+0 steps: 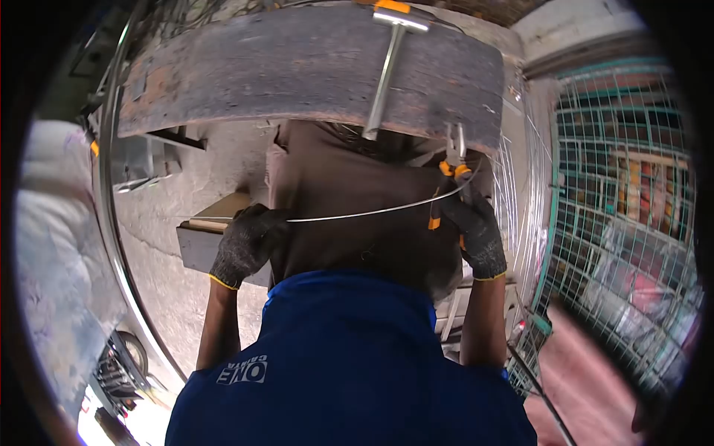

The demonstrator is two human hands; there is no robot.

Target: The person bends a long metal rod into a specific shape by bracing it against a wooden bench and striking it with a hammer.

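Both my hands wear dark knit gloves with yellow cuffs. My left hand (251,239) is closed around a thin metal wire (364,215), which also sticks out past it to the left. The wire bows across my lap and curves up to the pliers at the right. My right hand (477,227) is closed on pliers (446,171) with orange and black handles. Their metal jaws point away from me, at the near edge of the wooden bench (297,67); one handle stands out to the left of my fingers.
A metal-handled hammer (385,78) lies across the bench, its handle jutting over the near edge. Left of my lap sits a box (202,245) on the concrete floor. Long wires (513,201) and a green wire-mesh panel (617,186) stand at the right. A metal pole (108,186) runs along the left.
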